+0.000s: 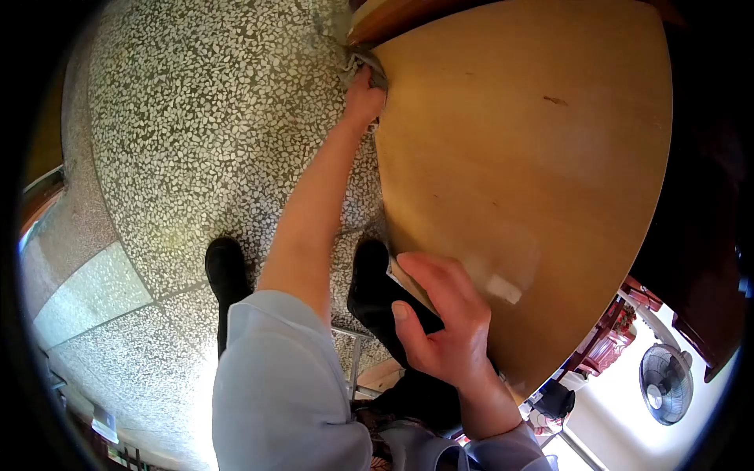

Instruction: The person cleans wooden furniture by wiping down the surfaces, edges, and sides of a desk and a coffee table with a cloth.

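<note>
Round fan (pixel 666 383), dk. cage, stands out vs. bright wht. wall (pixel 626 404), lwr. R | red-brn. furn. (pixel 609 349) nr. it | terrazzo flr. (pixel 196 141) fills L side | pale slab (pixel 94 298) set in flr., far L

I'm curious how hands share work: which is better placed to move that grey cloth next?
Probably the left hand: outstretched, it holds the grey cloth beside the wooden panel. The right hand looks empty and is well away from the cloth.
</note>
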The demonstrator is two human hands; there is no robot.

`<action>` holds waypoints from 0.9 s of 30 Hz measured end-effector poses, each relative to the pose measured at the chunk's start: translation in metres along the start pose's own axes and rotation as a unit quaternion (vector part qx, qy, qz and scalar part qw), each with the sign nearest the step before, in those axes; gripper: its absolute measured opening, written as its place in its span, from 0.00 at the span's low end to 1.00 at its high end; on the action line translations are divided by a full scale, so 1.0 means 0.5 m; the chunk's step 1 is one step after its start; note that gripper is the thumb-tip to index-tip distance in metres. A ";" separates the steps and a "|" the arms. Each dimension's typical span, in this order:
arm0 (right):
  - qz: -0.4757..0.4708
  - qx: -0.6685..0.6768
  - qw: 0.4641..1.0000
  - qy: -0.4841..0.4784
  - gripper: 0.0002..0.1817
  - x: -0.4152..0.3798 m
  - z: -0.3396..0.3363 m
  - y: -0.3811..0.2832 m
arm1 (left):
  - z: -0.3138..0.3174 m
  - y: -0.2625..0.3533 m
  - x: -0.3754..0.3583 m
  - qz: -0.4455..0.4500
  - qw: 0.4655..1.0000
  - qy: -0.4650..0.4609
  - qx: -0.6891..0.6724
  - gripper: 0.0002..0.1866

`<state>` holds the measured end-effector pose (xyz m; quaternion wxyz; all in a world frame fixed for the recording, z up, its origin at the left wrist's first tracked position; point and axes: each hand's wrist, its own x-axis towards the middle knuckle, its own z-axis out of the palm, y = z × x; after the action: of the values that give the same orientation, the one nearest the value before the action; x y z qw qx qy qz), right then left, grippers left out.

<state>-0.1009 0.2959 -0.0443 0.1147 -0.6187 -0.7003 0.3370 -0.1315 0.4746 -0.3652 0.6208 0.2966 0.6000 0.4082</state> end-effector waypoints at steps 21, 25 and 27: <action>-0.015 0.003 0.999 -0.038 0.22 -0.001 -0.015 0.001 | 0.015 -0.008 -0.029 0.077 0.988 0.026 0.132 0.32; -0.002 0.000 0.999 -0.037 0.22 -0.007 -0.021 0.012 | 0.022 -0.051 0.065 0.043 0.999 0.019 -0.002 0.35; -0.004 0.003 1.000 -0.025 0.22 -0.010 -0.028 0.007 | 0.027 -0.025 0.023 0.067 0.998 0.020 0.008 0.37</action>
<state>-0.0890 0.2956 -0.0349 0.1002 -0.6068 -0.7046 0.3540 -0.1170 0.4799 -0.3800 0.5774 0.3327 0.5949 0.4495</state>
